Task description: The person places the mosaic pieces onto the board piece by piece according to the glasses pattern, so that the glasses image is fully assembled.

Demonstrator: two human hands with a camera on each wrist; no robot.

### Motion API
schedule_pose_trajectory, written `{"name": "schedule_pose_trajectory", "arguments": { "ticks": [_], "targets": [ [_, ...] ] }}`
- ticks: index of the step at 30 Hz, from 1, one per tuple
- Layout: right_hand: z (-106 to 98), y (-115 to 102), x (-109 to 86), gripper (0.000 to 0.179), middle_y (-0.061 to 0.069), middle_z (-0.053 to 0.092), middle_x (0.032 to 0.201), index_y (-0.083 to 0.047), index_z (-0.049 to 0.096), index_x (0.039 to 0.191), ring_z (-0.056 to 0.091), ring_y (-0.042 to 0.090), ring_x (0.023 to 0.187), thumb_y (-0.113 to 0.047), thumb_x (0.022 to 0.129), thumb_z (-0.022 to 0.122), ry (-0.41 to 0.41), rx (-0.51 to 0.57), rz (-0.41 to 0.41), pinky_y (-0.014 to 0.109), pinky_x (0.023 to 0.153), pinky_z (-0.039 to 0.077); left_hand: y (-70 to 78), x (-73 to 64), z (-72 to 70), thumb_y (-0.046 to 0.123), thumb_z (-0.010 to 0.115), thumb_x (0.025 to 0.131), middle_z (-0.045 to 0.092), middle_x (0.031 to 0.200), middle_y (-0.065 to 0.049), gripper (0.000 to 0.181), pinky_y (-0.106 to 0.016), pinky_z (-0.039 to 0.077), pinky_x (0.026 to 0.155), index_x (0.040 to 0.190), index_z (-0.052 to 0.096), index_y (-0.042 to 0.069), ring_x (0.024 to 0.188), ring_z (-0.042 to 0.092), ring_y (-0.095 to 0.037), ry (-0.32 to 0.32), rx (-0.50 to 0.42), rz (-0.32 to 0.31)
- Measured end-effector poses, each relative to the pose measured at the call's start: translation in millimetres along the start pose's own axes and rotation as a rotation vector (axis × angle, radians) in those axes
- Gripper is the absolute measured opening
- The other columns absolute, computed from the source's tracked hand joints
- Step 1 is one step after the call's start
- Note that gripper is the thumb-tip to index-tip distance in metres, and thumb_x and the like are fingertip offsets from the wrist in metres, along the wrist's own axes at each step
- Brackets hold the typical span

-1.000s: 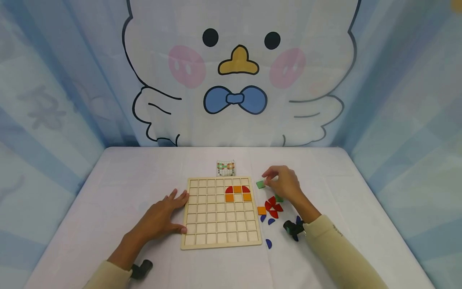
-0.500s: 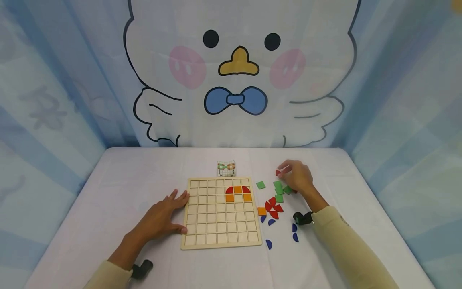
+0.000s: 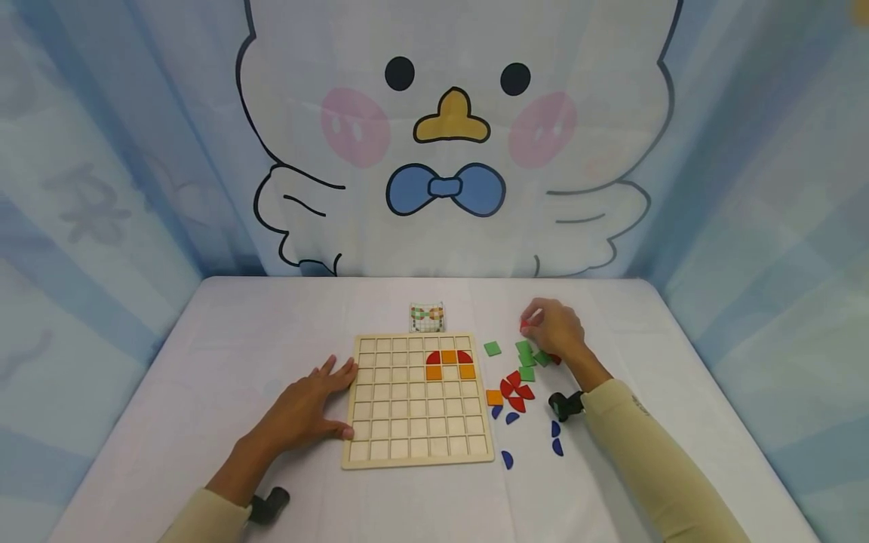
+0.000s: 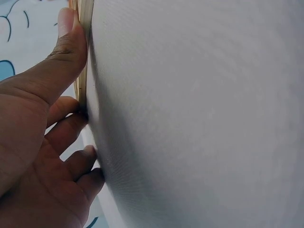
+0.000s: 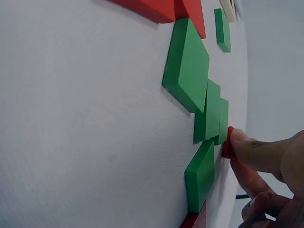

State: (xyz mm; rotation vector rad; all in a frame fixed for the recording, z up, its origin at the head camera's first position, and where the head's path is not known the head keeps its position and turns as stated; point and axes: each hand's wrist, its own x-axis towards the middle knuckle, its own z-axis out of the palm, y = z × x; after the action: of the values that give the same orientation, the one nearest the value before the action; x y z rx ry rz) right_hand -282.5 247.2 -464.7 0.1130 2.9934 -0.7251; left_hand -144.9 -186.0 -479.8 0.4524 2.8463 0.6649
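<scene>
My left hand [image 3: 308, 403] spreads its fingers along the left edge of a wooden grid board [image 3: 400, 430]. In the left wrist view its thumb [image 4: 71, 45] and fingers touch the board's edge [image 4: 83, 71]. Beyond the green tiles [image 3: 525, 353], my right hand [image 3: 557, 329] pinches a small red piece [image 3: 525, 324] between thumb and fingers. That red piece [image 5: 228, 145] is low at the table in the right wrist view, partly hidden by the thumb. Upper right on the board lie two red quarter-round pieces [image 3: 434, 357] and three orange squares [image 3: 449, 357].
A small pattern card [image 3: 427, 317] lies behind the board. Right of the board are a loose green tile [image 3: 492, 348], a cluster of red pieces [image 3: 517, 392], an orange square [image 3: 494, 397] and several blue half-round pieces [image 3: 508, 459]. A curtain [image 3: 448, 249] stands behind the table.
My right hand has moved right, away from the lone green tile, to the red piece, uncovering green tiles and blue pieces. Over the last half second it barely moves. My left hand stays put.
</scene>
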Motion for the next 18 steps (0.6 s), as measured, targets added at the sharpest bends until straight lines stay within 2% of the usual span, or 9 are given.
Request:
{"name": "schedule_pose_trajectory", "arguments": {
  "ticks": [6, 12, 18],
  "targets": [
    [-1.1, -6.7, -9.6, 0.014, 0.015, 0.071, 0.105, -0.016, 0.072, 0.112, 0.063, 0.028, 0.081, -0.022, 0.1, 0.076, -0.003, 0.063, -0.048, 0.03, 0.061, 0.059, 0.1, 0.3, -0.7, 0.045, 0.095, 0.071, 0.038, 0.17, -0.012, 0.113, -0.073, 0.036, 0.119, 0.164, 0.041, 0.012, 0.155, 0.033, -0.054, 0.003, 0.003, 0.01],
    [1.0, -17.4, -24.3, 0.011, 0.013, 0.07, 0.103, -0.014, 0.07, 0.105, 0.061, 0.026, 0.081, -0.021, 0.099, 0.077, -0.025, 0.149, -0.076, 0.027, 0.063, 0.057, 0.5, 0.3, -1.5, 0.045, 0.095, 0.071, 0.038, 0.17, -0.013, 0.113, -0.074, 0.036, 0.119, 0.164, 0.04, 0.011, 0.155, 0.034, -0.055, 0.0, 0.005, 0.007],
    [7.7, -30.9, -37.5, 0.013, 0.01, 0.073, 0.103, -0.017, 0.074, 0.111, 0.058, 0.025, 0.076, -0.019, 0.098, 0.078, -0.059, 0.189, -0.14, 0.029, 0.059, 0.055, 0.4, 0.1, -1.6, 0.045, 0.095, 0.071, 0.038, 0.17, -0.013, 0.113, -0.074, 0.036, 0.119, 0.164, 0.04, 0.011, 0.155, 0.034, -0.055, 0.002, 0.007, 0.01]
  ]
}}
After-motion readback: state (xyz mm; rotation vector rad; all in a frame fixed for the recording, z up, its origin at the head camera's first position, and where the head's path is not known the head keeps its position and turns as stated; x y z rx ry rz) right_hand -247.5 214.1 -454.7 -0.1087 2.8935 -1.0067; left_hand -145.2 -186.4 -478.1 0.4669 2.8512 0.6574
